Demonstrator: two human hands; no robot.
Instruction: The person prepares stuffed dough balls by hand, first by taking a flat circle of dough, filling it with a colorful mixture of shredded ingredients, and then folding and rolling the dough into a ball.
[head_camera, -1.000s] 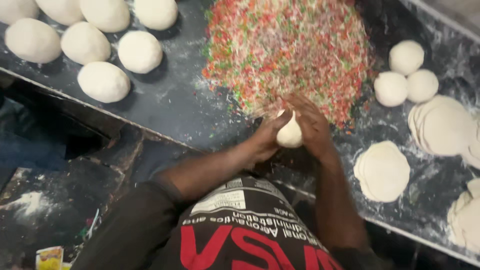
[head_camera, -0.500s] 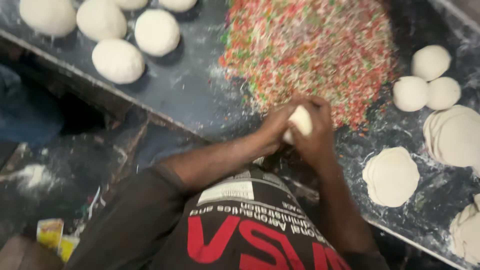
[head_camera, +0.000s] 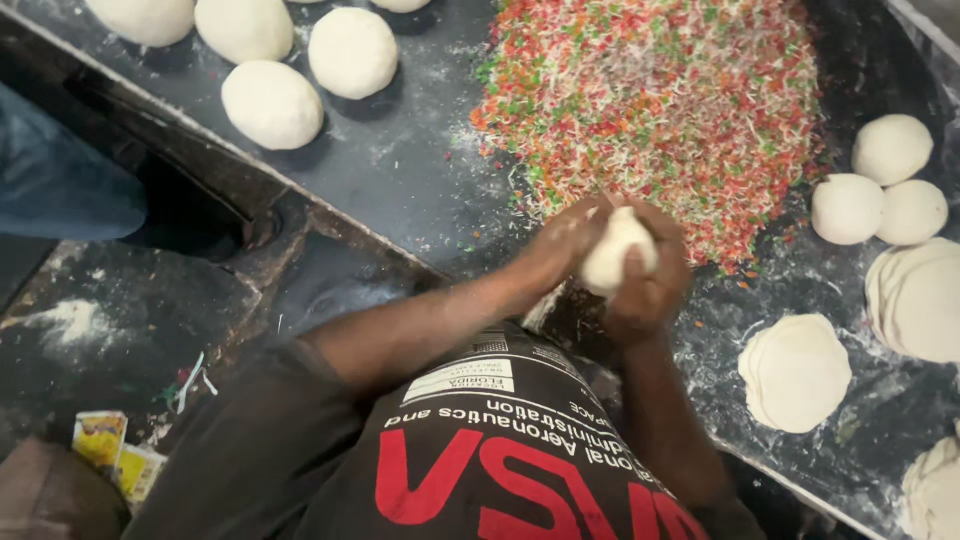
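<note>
Cupping one dough ball (head_camera: 617, 262) in both hands, left hand (head_camera: 562, 240) and right hand (head_camera: 650, 290) closed round it at the sprinkle heap (head_camera: 660, 110); several balls (head_camera: 272, 104) done, flat discs (head_camera: 795, 372) wait on the table (head_camera: 400, 190).

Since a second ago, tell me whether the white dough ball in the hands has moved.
Yes. The white dough ball has lifted slightly, staying at the near edge of the colourful shredded pile.

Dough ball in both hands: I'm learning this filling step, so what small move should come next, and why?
Probably pinch the top shut: the left hand and right hand cup the dough ball beside the coloured shreds, with finished balls left.
</note>
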